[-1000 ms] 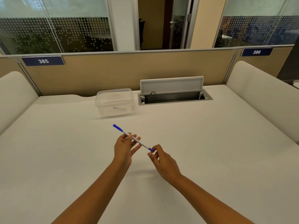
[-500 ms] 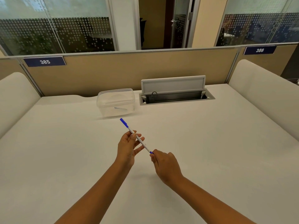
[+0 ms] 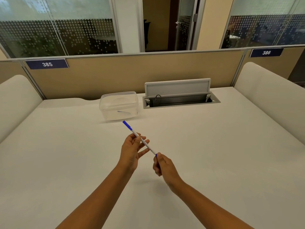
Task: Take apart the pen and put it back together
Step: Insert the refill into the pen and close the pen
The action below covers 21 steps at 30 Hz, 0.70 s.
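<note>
A thin white pen [image 3: 145, 143] with a blue cap at its far end is held in the air above the middle of the white desk [image 3: 214, 154]. My left hand [image 3: 132, 151] pinches the barrel near its middle with thumb and fingertips. My right hand [image 3: 162, 164] is closed around the pen's near end, where a bit of blue shows. The pen slants from far left down to near right.
A clear plastic box [image 3: 119, 105] with a small item inside stands at the back, just beyond the pen's cap. Right of it is an open cable hatch [image 3: 179, 96] set in the desk. Padded side panels [image 3: 270, 100] and a beige divider border the desk.
Both hands have tilted the pen more steeply, its capped end swinging farther away toward the box. My right hand has closed more fully over the near end.
</note>
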Each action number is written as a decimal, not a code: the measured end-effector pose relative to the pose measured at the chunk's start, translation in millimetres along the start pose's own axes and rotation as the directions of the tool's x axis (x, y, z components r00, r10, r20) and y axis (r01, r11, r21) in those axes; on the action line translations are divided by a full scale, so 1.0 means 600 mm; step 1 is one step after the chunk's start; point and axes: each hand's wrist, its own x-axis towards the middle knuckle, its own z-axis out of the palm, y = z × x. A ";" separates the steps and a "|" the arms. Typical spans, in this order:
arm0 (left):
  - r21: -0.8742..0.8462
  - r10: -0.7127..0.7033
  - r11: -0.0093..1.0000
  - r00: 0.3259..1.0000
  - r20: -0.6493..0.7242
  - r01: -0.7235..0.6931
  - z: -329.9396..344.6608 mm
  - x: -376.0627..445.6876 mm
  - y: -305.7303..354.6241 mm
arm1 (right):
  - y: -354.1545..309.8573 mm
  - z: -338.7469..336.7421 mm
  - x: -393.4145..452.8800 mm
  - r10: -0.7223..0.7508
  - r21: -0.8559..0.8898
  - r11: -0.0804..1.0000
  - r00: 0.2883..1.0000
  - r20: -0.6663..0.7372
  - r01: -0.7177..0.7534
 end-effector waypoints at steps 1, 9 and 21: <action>0.020 0.014 1.000 1.000 0.001 -0.014 0.002 0.000 0.000 | 0.000 0.000 0.002 -0.025 -0.071 0.997 0.999 -0.021 0.023; 0.158 0.096 0.984 0.993 -0.070 -0.084 0.001 -0.010 -0.024 | 0.020 -0.019 0.014 -0.261 -0.563 0.808 0.962 -0.077 0.174; 0.349 0.079 0.937 0.981 -0.180 -0.011 -0.010 -0.003 -0.053 | 0.020 -0.025 0.006 -0.243 -0.466 0.842 0.962 0.123 0.272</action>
